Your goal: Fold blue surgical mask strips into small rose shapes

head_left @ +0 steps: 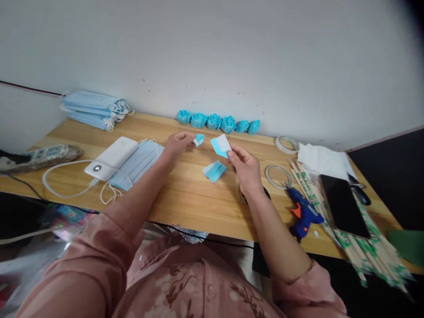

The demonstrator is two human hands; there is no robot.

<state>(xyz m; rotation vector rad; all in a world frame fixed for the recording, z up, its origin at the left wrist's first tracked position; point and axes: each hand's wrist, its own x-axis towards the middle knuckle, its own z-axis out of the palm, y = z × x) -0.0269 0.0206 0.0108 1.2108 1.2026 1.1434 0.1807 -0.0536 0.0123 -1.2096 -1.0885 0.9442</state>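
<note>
Left hand [179, 145] pinches a small folded blue piece [199, 139] at the fingertips; right hand [247, 171] grips a blue-and-white square [221, 145] by its lower corner, thumb on top, rest of it sticking out toward the left hand. The two pieces are near each other, not touching, both above the table [198, 203]. A creased blue scrap [214, 171] lies below them, mid-table, just left of the right hand. Row of six blue fabric flowers [213, 121] along the far edge, by the wall [218, 57]. Far-left corner: stack of face masks [91, 108]. Toward the left end: white power bank [112, 158] partly on a single mask [141, 161], white cable [54, 170] looping to the near edge, power strip [54, 153] at the left edge. Toward the right end: two tape rolls, one [286, 145] near the far edge, one [278, 177] nearer; white tissue [321, 160] at the far-right corner; blue glue gun [304, 216] by the near edge; phone [344, 205] on wrapped sticks [371, 247] that overhang the near edge. Black item [266, 193] under the right wrist, mostly hidden. Both forearms reach in from the near edge, sleeves pushed up, hands angled inward, fingers curled.
</note>
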